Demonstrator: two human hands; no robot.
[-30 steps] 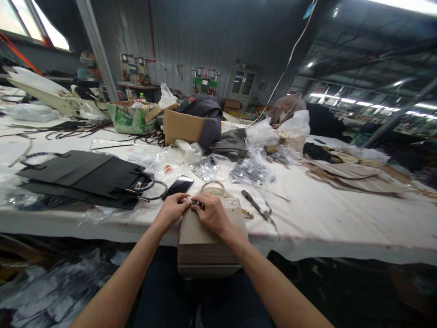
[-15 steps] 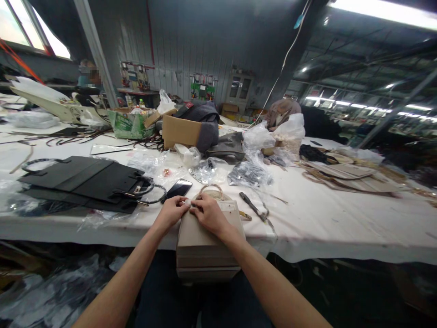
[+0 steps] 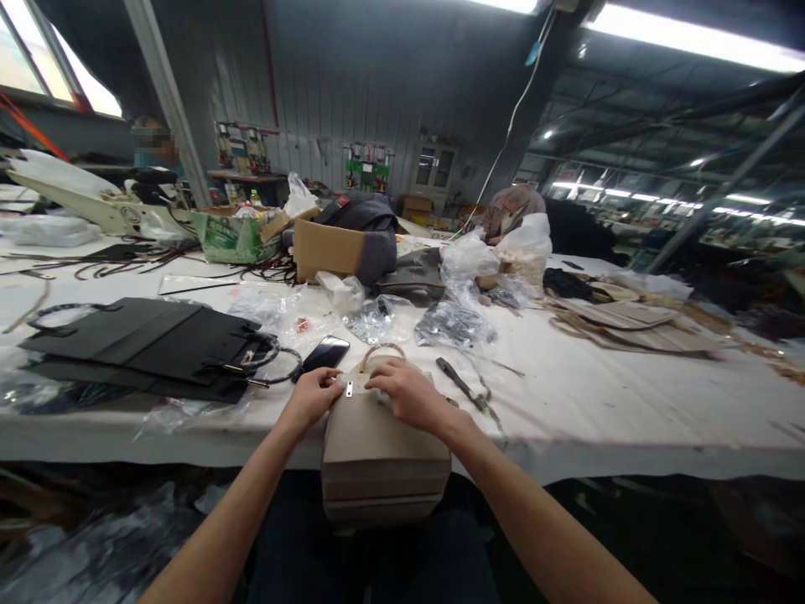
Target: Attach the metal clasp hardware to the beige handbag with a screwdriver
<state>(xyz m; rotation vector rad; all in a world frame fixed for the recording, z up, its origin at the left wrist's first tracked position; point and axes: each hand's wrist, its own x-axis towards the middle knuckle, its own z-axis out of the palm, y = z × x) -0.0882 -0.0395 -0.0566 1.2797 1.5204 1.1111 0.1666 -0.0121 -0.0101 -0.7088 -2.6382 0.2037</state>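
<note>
A beige handbag point(image 3: 383, 436) leans between my lap and the table edge, its rounded handle point(image 3: 383, 348) pointing away from me. Close to its upper left edge, a small shiny metal plate point(image 3: 350, 388) with holes lies on the beige panel. My left hand point(image 3: 314, 394) is closed at that edge, thumb and fingertips gripping it just left of the plate. Over the panel, my right hand point(image 3: 407, 393) is curled, fingertips together. Something small and pale shows under them, too small to name. A dark-handled tool point(image 3: 459, 380) lies right of the bag.
Black handbag pieces point(image 3: 151, 344) with handles lie at left, beside a phone point(image 3: 327, 354). Farther back are plastic bags point(image 3: 456, 323), a cardboard box point(image 3: 330, 250) and a green box point(image 3: 230, 235). Beige panels point(image 3: 629, 323) are stacked at right. Two people sit beyond the table.
My right hand has moved right, away from my left fingers, and the metal plate now shows uncovered. My left hand stays at the bag's edge. The camera view has shifted slightly.
</note>
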